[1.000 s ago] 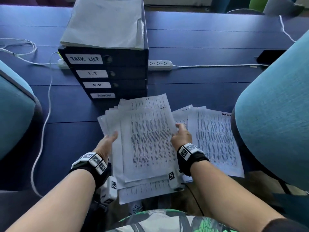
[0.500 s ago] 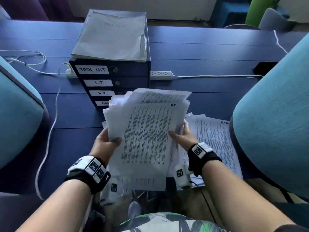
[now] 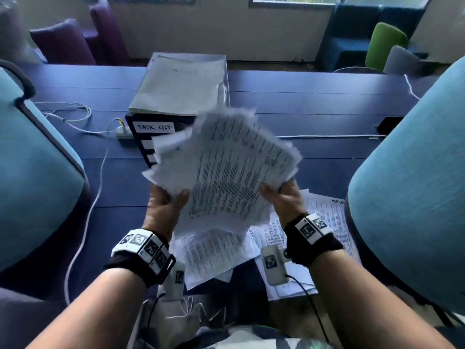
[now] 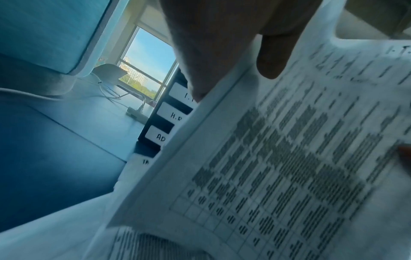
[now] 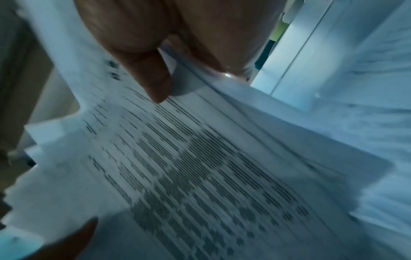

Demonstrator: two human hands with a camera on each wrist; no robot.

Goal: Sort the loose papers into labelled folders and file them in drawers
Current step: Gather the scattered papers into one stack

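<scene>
Gathering is the step in hand: left hand [image 3: 164,206] and right hand [image 3: 283,197] each grip a side of the ragged paper stack [image 3: 226,172], lifted above the blue table [image 3: 327,109] before the labelled drawer unit [image 3: 141,127]. Next, probably, squaring the edges and reading headings.

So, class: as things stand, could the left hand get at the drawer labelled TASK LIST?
Probably not yet. The left hand and right hand both grip the raised stack of papers, which covers most of the drawer unit's front. The TASK LIST drawer shows above it, but the hand must let go first.
</scene>
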